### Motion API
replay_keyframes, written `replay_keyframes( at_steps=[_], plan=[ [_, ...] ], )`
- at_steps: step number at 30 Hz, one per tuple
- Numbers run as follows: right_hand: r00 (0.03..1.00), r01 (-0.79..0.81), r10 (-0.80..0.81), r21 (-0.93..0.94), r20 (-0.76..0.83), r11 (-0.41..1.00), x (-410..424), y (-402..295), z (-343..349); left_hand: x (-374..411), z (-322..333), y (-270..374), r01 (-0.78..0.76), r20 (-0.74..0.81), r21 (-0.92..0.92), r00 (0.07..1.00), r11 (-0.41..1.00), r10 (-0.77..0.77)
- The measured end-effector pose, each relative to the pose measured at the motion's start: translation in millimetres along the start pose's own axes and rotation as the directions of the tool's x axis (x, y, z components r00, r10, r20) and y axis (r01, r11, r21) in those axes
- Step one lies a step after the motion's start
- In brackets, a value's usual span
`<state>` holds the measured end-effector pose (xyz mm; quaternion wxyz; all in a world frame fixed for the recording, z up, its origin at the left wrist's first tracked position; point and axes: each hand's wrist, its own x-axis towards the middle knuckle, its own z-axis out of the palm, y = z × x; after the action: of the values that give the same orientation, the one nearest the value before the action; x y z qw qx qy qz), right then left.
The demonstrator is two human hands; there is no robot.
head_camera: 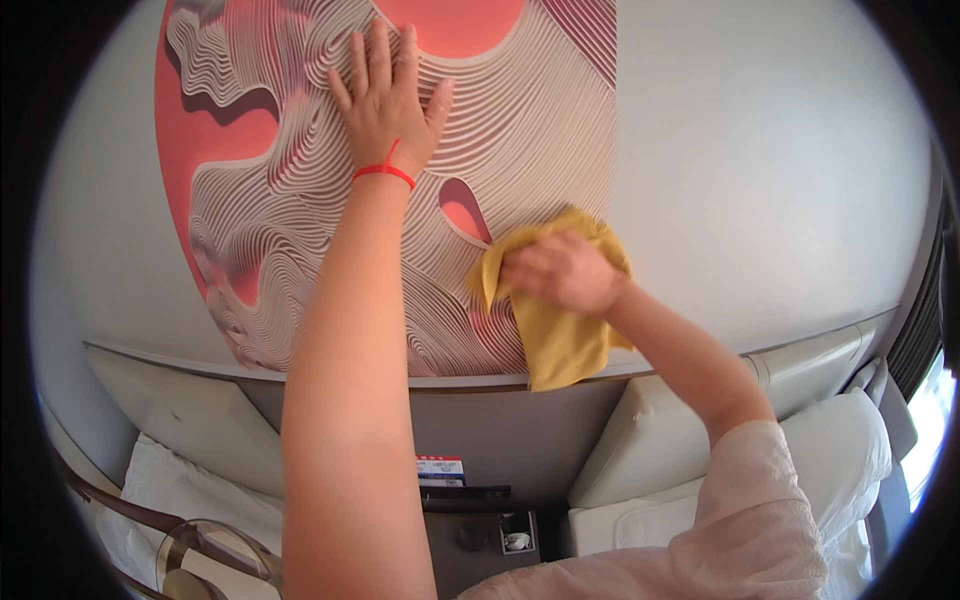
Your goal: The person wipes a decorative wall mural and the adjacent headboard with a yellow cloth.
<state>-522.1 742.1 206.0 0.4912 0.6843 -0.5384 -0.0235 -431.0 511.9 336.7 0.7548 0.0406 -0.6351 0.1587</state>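
A wall panel (pixel 517 157) with a pink and cream wavy-line pattern fills the upper middle of the view. My left hand (pixel 391 105) lies flat on its upper part, fingers spread and holding nothing, with a red string around the wrist. Lower and to the right, my right hand (pixel 564 271) presses a yellow cloth (pixel 566 341) against the panel near its lower right edge. The fingers of that hand are blurred and partly hidden by a fold. Part of the cloth hangs down over the ledge below the panel.
Beds with pale padded headboards (pixel 637 435) and white pillows (pixel 832 442) stand on both sides below. Between them, a dark nightstand (pixel 457 555) holds a small box (pixel 517 532) and printed cards (pixel 441 469). Glasses (pixel 217 551) show at lower left, and a dark curtain (pixel 919 330) at right.
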Motion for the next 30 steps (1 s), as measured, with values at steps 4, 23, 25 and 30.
replay_keyframes(
  at_steps=[4,23,25,30],
  plan=[
    [0.759,-0.646,0.495,0.392,0.423,0.655,60.5,1.5,-70.4,-4.3,-1.8,-12.6,-0.049,-0.008,0.032,0.999,0.998,0.049],
    [0.216,-0.801,0.976,0.569,-0.012,0.185,33.8,37.8,-90.7,-0.7,-3.1,-4.5,-0.018,0.003,0.031,1.000,0.999,0.018],
    [0.105,-0.662,0.993,0.749,0.054,0.029,30.7,34.4,-88.3,-2.5,-0.8,-3.4,-0.017,-0.001,0.027,1.000,0.999,0.017],
    [0.156,-0.551,0.941,0.765,-0.300,0.335,35.4,-8.7,-56.2,-4.1,1.6,-8.6,-0.031,-0.019,0.031,0.999,0.999,0.031]
  ],
)
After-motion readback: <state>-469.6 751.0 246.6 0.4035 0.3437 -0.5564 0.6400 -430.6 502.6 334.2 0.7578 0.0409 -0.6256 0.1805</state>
